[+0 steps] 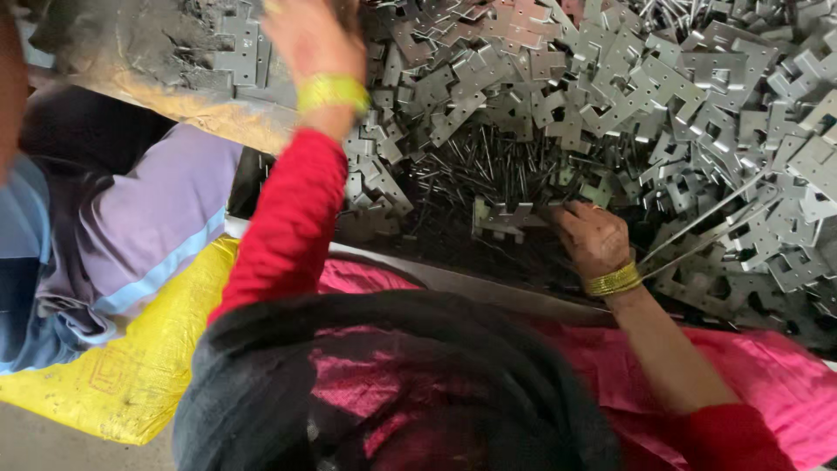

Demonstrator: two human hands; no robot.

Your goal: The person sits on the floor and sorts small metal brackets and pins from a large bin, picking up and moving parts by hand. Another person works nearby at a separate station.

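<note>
right hand: the right hand [595, 237] is low at the near edge of the heap, fingers curled narrow on a flat metal plate [504, 218] with cut notches; the plate lies just left of the fingers and seems pinched at its right end.
left hand: the left hand [307, 33] reaches far up to the top of the picture, over the heap; its fingers are cut by the frame, so i cannot tell if it is wide or holds something. a yellow-green bangle [332, 92] is on this wrist, and gold bangles [613, 281] on the other.
plates: the pile of grey stamped plates [663, 96] fills the upper right; the pieces lie crossed and hooked in each other.
pins: a patch of thin dark pins or nails [488, 161] lies between the 2 hands, under and beside the plates.
rods: 2 long thin rods [715, 222] go slanted from near the right wrist up to the right.
how to do it well: in my judgement it is better to lift 1 plate by its edge and shake it free, because the notches catch the neighbours; the cut edges and the pins look sharp, so the fingers should stay on the flat faces.
surface: the surface [453, 281] shows only as a pale rim at the near side; the rest is covered by metal.
room: at left there is a yellow sack [148, 366] on a grey floor, and another person in lilac and blue cloth [131, 227] sits close; the light is dim.
</note>
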